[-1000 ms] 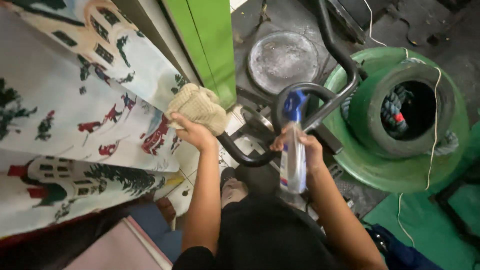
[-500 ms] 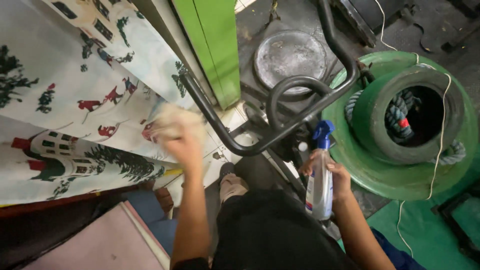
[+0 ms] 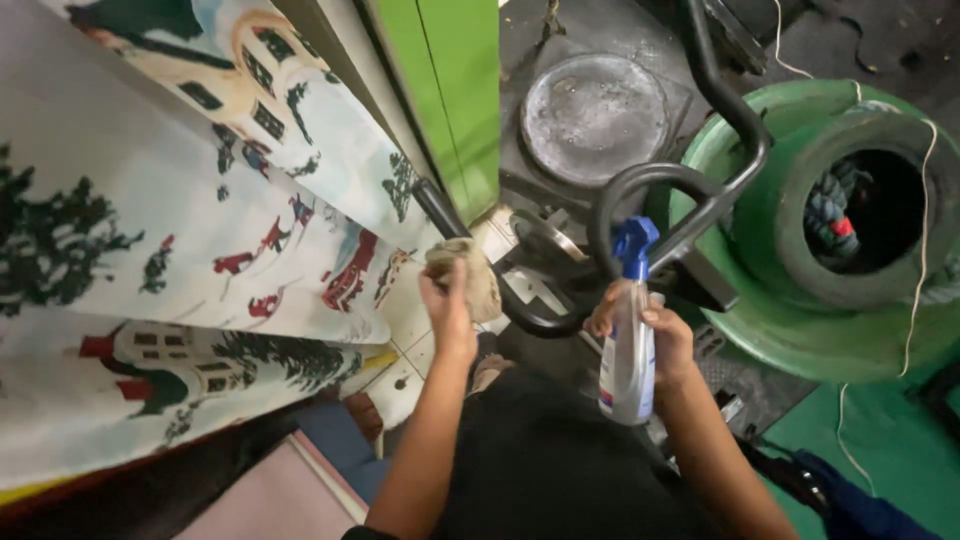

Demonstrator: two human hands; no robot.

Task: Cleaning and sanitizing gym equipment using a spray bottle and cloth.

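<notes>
so the left hand (image 3: pixel 447 300) was bunched tight around a beige cloth (image 3: pixel 470 275), pressed right on the black handlebar (image 3: pixel 520 310), which ran lengthwise up-left from it. right hand (image 3: pixel 655 335) was wrapped round an upright spray bottle (image 3: pixel 628 350), just beside the bar's loop

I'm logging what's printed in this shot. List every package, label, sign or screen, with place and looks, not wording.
Spray bottle: in the right hand, centre of view, upright; pale slim body, blue trigger head.
Label: low on the bottle's body; white with blue and red patches.
No signs or screens show.
</notes>
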